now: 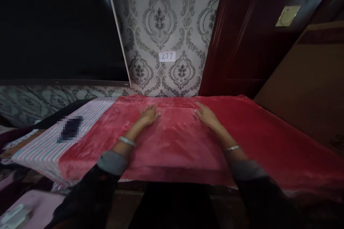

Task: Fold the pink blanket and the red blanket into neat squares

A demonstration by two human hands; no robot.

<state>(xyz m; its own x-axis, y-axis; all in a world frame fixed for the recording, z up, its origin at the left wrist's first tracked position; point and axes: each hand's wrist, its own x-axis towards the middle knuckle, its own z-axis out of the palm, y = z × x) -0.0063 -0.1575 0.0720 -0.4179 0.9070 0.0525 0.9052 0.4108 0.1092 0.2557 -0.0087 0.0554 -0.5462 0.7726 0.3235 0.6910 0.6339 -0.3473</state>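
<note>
A red plush blanket [177, 143] is spread over a long surface in front of me, with lighter brushed patches in its middle. My left hand [149, 115] lies on the blanket left of centre, fingers stretched toward the wall. To the right, my right hand [206, 114] rests on the same blanket near its far side, fingers apart. A faint crease runs across the cloth between the two hands. Neither hand holds anything. Under the blanket's left side shows a striped cloth [88, 114] in white, pink and blue-green.
A dark television screen [61, 25] hangs at the upper left. Patterned wallpaper [159, 18] bears a paper label [167, 56] reading 277. At right stand a dark red door frame [228, 43] and a large brown board or box [309, 89]. A pink stool or chair seat [43, 207] is at lower left.
</note>
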